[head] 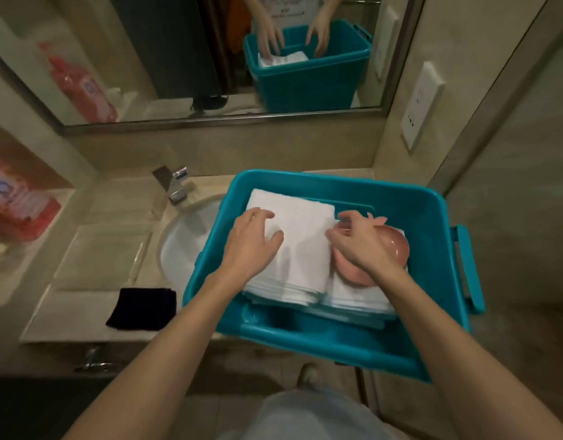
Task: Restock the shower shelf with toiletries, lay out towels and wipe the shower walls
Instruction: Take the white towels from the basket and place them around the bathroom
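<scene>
A teal plastic bin (432, 217) sits on the counter over the right part of the sink. Inside lies a stack of folded white towels (302, 249), with a second stack (356, 296) to its right. A pink dish (396, 246) rests on the right stack. My left hand (251, 242) hovers over the left stack with its fingers spread, touching or just above the top towel. Over the pink dish my right hand (359, 242) reaches with loosely bent fingers toward the towel's right edge; I cannot tell if it holds anything.
A white sink (184, 246) with a chrome faucet (175, 185) lies left of the bin. A dark folded cloth (143, 308) sits at the counter's front edge. A red refill pouch (16, 198) stands in a wall niche at left. A mirror (178, 58) hangs above.
</scene>
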A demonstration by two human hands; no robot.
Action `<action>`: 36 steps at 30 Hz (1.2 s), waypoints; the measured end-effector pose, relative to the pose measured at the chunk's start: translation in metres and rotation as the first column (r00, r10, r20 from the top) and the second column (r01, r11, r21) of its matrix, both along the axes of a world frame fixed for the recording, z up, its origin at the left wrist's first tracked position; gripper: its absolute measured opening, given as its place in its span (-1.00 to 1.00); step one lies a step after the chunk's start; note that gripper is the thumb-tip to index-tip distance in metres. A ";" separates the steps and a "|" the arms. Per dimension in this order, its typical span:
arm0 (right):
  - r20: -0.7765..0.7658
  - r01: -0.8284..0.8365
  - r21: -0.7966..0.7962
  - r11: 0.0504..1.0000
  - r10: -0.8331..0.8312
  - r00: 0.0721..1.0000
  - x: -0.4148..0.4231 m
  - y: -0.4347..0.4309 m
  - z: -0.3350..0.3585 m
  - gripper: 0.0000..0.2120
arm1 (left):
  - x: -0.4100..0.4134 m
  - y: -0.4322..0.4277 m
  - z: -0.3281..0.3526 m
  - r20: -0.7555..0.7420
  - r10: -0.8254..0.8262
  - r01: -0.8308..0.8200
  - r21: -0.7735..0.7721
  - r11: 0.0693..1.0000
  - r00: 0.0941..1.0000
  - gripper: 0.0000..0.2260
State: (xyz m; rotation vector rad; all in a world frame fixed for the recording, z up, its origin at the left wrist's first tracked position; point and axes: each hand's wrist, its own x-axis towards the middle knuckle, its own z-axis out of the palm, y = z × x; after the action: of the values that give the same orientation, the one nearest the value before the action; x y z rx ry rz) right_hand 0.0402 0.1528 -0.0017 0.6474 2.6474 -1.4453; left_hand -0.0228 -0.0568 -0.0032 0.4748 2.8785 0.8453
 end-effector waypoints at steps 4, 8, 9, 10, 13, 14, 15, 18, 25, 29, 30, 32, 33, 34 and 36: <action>0.077 -0.008 -0.074 0.997 0.014 0.997 -0.036 0.009 -0.006 -0.51 | -0.023 0.010 -0.014 0.068 0.027 -0.021 -0.089 0.996 0.997 -0.58; 0.098 -0.011 -0.025 1.000 0.013 0.995 -0.053 0.011 -0.014 -0.51 | -0.027 0.013 -0.024 0.037 0.069 -0.065 -0.088 0.994 0.997 -0.64; 0.092 0.002 -0.014 1.000 0.000 0.996 -0.056 0.011 -0.018 -0.50 | -0.027 0.013 -0.026 0.040 0.078 -0.075 -0.071 0.995 0.996 -0.65; 0.089 0.013 0.011 1.000 -0.014 0.996 -0.057 0.012 -0.019 -0.51 | -0.027 0.014 -0.026 0.047 0.087 -0.085 -0.057 0.995 0.995 -0.67; 0.114 0.008 0.034 0.999 -0.012 0.993 -0.063 0.012 -0.019 -0.61 | -0.027 0.012 -0.029 0.070 0.120 -0.120 -0.005 0.993 0.990 -0.71; 0.110 0.008 0.012 1.000 -0.010 0.994 -0.065 0.012 -0.018 -0.64 | -0.027 0.012 -0.029 0.078 0.127 -0.129 0.017 0.992 0.989 -0.72; 0.110 0.018 -0.021 1.000 -0.016 0.994 -0.065 0.013 -0.017 -0.67 | -0.026 0.011 -0.030 0.084 0.131 -0.134 0.031 0.990 0.988 -0.73; 0.132 0.041 -0.122 0.992 -0.024 0.991 -0.067 0.019 -0.018 -0.77 | -0.027 0.010 -0.032 0.087 0.137 -0.142 0.053 0.989 0.987 -0.74; 0.173 -0.009 -0.161 0.987 0.038 0.984 -0.059 0.014 -0.013 -0.65 | -0.034 0.013 -0.025 0.178 0.199 -0.216 0.084 0.973 0.964 -0.73; 0.100 0.048 -0.334 0.941 -0.015 0.995 -0.049 -0.002 -0.007 -0.56 | -0.035 0.013 -0.023 0.205 0.217 -0.242 0.105 0.964 0.954 -0.75; 0.110 0.065 -0.400 0.914 -0.023 0.994 -0.047 -0.005 -0.009 -0.52 | -0.036 0.013 -0.023 0.211 0.216 -0.244 0.114 0.963 0.953 -0.76; 0.128 0.099 -0.468 0.878 -0.044 0.991 -0.044 -0.009 -0.016 -0.49 | -0.036 0.011 -0.023 0.216 0.207 -0.238 0.130 0.963 0.954 -0.78; 0.126 0.117 -0.477 0.871 -0.064 0.990 -0.043 -0.010 -0.018 -0.50 | -0.037 0.010 -0.024 0.219 0.203 -0.237 0.139 0.962 0.954 -0.80; 0.121 0.139 -0.487 0.862 -0.091 0.988 -0.044 -0.009 -0.020 -0.50 | -0.038 0.010 -0.023 0.220 0.203 -0.238 0.150 0.960 0.954 -0.81; 0.114 0.199 -0.529 0.825 -0.164 0.980 -0.045 -0.008 -0.020 -0.48 | -0.037 0.009 -0.020 0.212 0.217 -0.254 0.169 0.952 0.953 -0.86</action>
State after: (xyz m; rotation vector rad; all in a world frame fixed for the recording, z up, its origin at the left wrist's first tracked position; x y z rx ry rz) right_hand -0.0052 0.1451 -0.0215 0.8698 2.0083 -2.0585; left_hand -0.0602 -0.0481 -0.0236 0.0551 2.7220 1.1487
